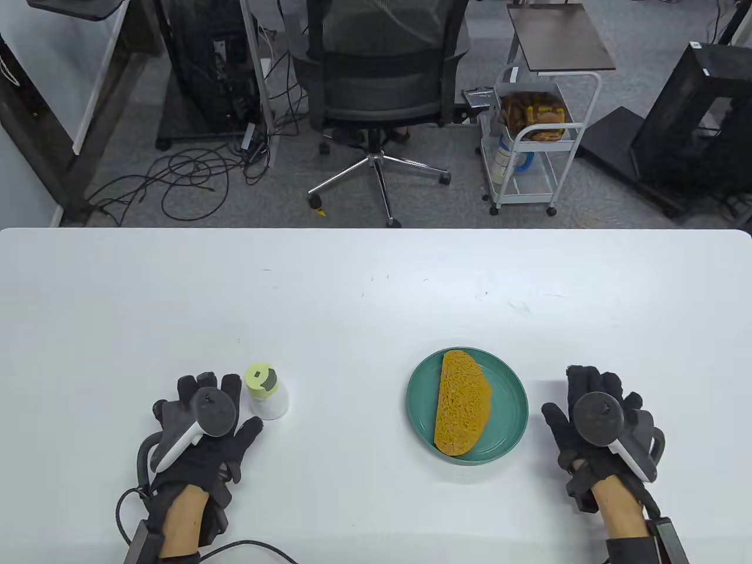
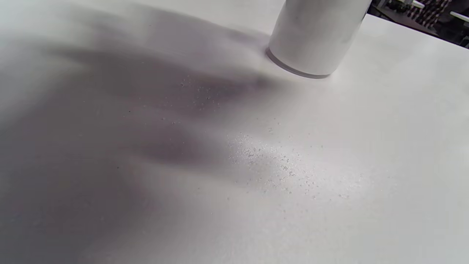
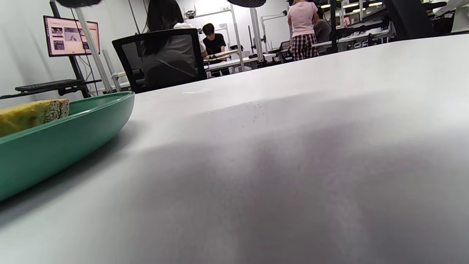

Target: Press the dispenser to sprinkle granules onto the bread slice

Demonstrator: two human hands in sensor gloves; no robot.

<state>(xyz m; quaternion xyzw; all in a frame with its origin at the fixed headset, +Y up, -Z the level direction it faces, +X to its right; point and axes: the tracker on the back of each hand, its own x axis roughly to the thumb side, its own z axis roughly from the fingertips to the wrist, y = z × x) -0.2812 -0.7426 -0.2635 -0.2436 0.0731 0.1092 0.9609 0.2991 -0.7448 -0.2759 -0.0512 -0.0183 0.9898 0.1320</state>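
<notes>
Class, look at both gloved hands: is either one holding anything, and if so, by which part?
Nothing is held. The left hand lies flat beside the dispenser, not gripping it; the right hand rests flat on the table, right of the plate.

Table view overhead; wrist views low, near table (image 1: 376, 276); left shares dispenser (image 2: 315, 36), right shares plate (image 3: 62, 146).

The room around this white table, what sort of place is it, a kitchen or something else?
Probably an office or lab workspace, not a kitchen. Beyond the white table stands a mesh office chair, loose cables trail on the carpet, and the right wrist view shows a monitor and people at desks.
</notes>
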